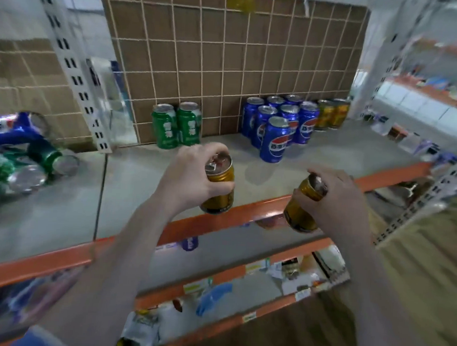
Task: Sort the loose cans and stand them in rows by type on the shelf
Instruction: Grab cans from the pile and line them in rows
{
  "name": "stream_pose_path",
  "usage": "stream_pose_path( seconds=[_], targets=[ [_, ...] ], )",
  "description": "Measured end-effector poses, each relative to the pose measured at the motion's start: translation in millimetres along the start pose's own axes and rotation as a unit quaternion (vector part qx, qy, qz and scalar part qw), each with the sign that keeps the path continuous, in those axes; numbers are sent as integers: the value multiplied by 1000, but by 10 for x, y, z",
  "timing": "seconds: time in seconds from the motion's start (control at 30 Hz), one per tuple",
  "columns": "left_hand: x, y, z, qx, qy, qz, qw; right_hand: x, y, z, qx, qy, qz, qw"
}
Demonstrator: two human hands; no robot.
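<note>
- Gold metal is what I see in both hands: my left hand (192, 170) curls round a gold can (219, 188), fingers wrapped from behind and thumb across its front, holding it roughly upright above the front part of the shelf (330, 155).
- My right hand (332, 200) grips a second gold can (301, 204) near its top, fingers closed over the rim; this can tilts, its top leaning toward the right, and it hangs over the orange front rail (246, 214) of the shelf.
- Both held cans are clear of the shelf surface and well apart from each other.
- Farther back, a cluster of blue cans (277, 127) stands upright in rows toward the right rear of the shelf, the nearest one out in front of the others.
- Just right of the blue group, against the back, stand two yellow-gold cans (332, 113), upright and side by side.
- To the left of the blue group, with a gap between, two green cans (177, 124) stand touching each other against the wire grid (229, 52) and cardboard backing.
- Off on the neighbouring bay to the left, beyond the white upright post (75, 75), a loose pile of cans (22, 157) lies on its side: blue and green ones mixed, blurred at the frame edge.
- Below the rail, a lower shelf (242, 286) holds assorted packets, too blurred for me to identify.
</note>
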State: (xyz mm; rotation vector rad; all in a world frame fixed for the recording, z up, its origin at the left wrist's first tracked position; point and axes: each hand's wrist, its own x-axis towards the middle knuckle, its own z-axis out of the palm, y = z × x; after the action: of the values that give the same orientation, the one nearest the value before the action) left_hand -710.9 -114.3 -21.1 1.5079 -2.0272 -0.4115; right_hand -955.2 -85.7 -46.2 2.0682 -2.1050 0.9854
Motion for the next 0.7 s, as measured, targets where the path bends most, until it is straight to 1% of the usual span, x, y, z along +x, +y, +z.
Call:
stream_pose_path(
  seconds=[0.13, 0.23, 0.33, 0.47, 0.57, 0.7],
  targets=[
    [392, 259, 335, 13, -20, 23, 999, 196, 471, -44, -6, 13, 37, 999],
    [705, 425, 601, 17, -33, 38, 999, 436, 754, -61, -28, 1, 41, 999],
    [1030, 549, 863, 26, -49, 62, 997, 748, 1014, -59, -60, 15, 44, 997],
    [1456, 730, 1118, 29, -89, 91, 991, 1198, 1338, -50, -105, -21, 45, 993],
    [1760, 904, 1253, 17, -115, 100, 988, 1479, 1564, -47, -110, -29, 36, 993],
    [2124, 1093, 1460, 31, -138, 103, 985, 1850, 1879, -62, -104, -65, 32, 992]
  ],
)
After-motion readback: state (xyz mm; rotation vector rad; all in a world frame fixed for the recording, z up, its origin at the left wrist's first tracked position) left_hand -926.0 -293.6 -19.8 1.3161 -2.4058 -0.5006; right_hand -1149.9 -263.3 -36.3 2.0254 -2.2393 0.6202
